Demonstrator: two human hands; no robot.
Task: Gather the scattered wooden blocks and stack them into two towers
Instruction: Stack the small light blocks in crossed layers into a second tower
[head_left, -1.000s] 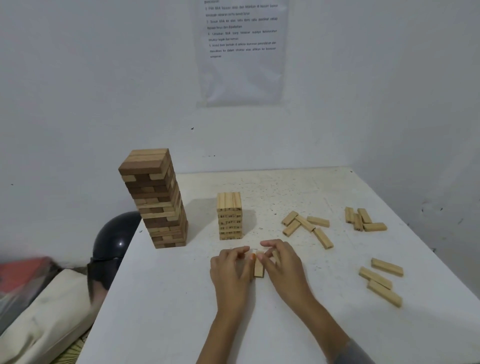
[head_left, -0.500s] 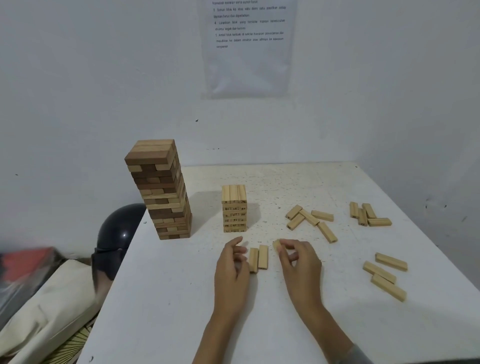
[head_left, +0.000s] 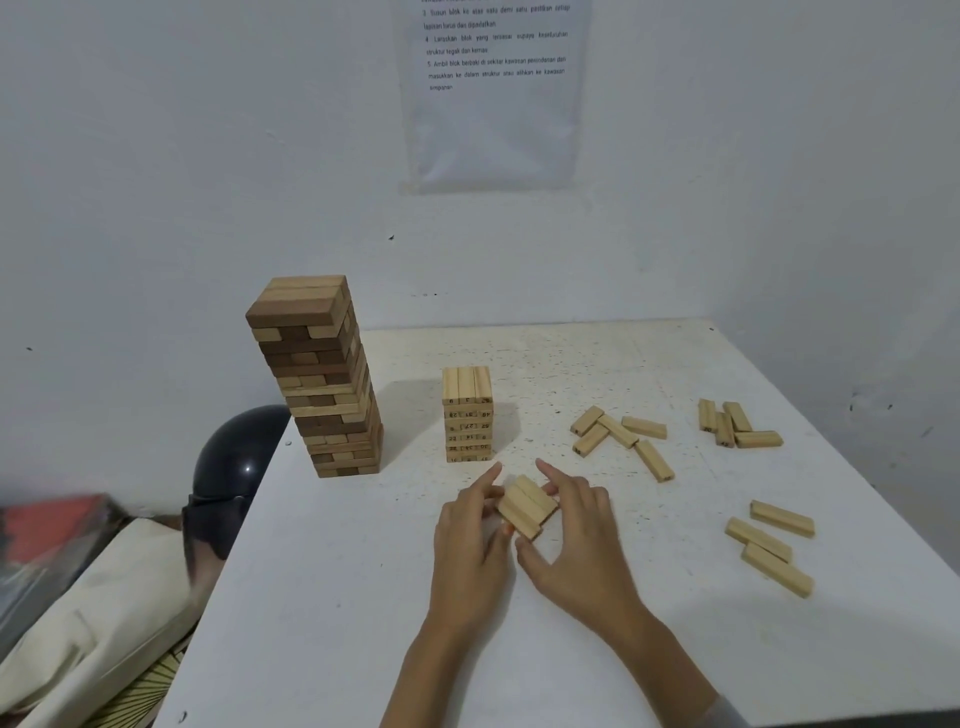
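Wooden blocks first: the tall tower (head_left: 317, 374) stands left of the short tower (head_left: 467, 415) and looks done. The short one is the build in progress. Just in front of it, both hands pinch a bundle of three blocks (head_left: 525, 505) pressed side by side. The left hand (head_left: 470, 540) is on one side and the right hand (head_left: 576, 535) on the other, with the left a touch nearer the tower.

The bundle's long axis looks skewed on a diagonal. The short tower's top layer runs front to back, so I'd guess it needs squaring crosswise.

Loose blocks (head_left: 618, 434) lie off to its right.

The wall sheet (head_left: 496, 104) reads "Susun blok ke atas satu demi satu". Some block ends have numbers, like 27.
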